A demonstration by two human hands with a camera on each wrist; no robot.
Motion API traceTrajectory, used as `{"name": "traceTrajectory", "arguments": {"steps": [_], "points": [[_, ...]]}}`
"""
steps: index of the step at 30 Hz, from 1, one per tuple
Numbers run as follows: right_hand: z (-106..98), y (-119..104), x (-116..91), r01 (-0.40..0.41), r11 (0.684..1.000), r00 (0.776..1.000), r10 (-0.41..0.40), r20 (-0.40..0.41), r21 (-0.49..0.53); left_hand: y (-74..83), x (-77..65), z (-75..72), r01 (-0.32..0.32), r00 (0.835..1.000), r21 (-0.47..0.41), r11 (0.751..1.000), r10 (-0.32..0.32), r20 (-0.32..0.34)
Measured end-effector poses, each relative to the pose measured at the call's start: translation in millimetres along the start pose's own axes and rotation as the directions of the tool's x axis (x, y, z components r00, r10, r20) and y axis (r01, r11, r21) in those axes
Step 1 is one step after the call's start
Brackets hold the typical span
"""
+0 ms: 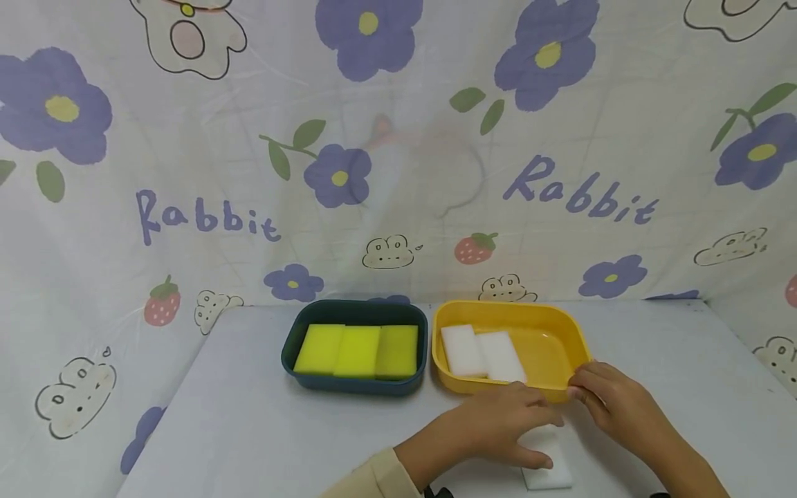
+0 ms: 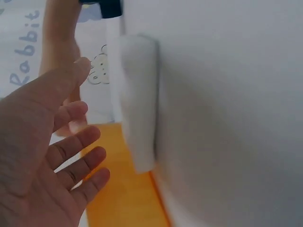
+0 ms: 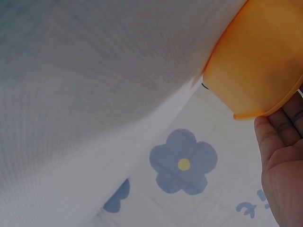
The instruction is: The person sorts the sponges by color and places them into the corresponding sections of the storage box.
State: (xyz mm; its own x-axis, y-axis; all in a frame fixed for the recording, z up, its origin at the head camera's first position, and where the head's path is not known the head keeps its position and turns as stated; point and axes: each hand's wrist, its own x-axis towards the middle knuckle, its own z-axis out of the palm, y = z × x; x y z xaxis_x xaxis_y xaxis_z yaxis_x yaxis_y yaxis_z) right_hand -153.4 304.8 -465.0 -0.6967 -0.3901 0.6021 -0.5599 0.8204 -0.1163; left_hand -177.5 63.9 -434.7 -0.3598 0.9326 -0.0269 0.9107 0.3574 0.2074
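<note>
My left hand (image 1: 498, 423) reaches over a white sponge block (image 1: 548, 470) lying on the table, its fingers spread and partly covering it. In the left wrist view that white sponge (image 2: 139, 99) stands a little apart from the loosely bent fingers (image 2: 78, 163). With my right hand (image 1: 623, 408) I grip the front right corner of a yellow tub (image 1: 542, 311). The right wrist view has fingers (image 3: 267, 142) at the rim of the yellow tub (image 3: 255, 61). Two white sponges (image 1: 482, 353) lie side by side in the tub's left part, slightly overlapping.
A dark green tub (image 1: 358, 386) stands just left of the yellow one, with three yellow sponges (image 1: 357, 351) in a row inside. Behind the white table (image 1: 249, 415) hangs a curtain (image 1: 411, 173) printed with flowers and rabbits.
</note>
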Motion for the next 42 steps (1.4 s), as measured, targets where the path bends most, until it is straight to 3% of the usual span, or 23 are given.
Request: {"name": "traceTrajectory", "arguments": {"steps": [9,17,22,27,33,42], "points": [[1,0,-1,0.005,1.000,1.000,-0.005,-0.013,0.009,7.7,0.1,19.8,0.016,1.000,0.128,0.992,-0.018,0.013],[0,1,0,0.027,0.999,0.999,-0.026,-0.033,0.023,10.0,-3.3,27.1,0.024,0.999,0.181,0.983,-0.015,-0.051],[0,1,0,0.026,0.999,0.999,-0.025,-0.032,0.027,8.3,-2.1,26.0,0.034,0.999,0.136,0.990,-0.032,-0.017],[-1,-1,0,0.002,1.000,1.000,-0.002,-0.011,0.010,5.4,-1.0,23.1,0.092,0.995,0.063,0.994,-0.095,0.043],[-3,-5,2,-0.053,0.999,0.998,0.053,0.034,-0.002,5.7,-1.1,20.4,0.148,0.986,0.067,0.987,-0.153,0.067],[-3,-5,2,-0.079,0.997,0.995,0.079,0.057,0.005,4.5,1.1,19.1,0.131,0.989,0.030,0.991,-0.133,0.070]]}}
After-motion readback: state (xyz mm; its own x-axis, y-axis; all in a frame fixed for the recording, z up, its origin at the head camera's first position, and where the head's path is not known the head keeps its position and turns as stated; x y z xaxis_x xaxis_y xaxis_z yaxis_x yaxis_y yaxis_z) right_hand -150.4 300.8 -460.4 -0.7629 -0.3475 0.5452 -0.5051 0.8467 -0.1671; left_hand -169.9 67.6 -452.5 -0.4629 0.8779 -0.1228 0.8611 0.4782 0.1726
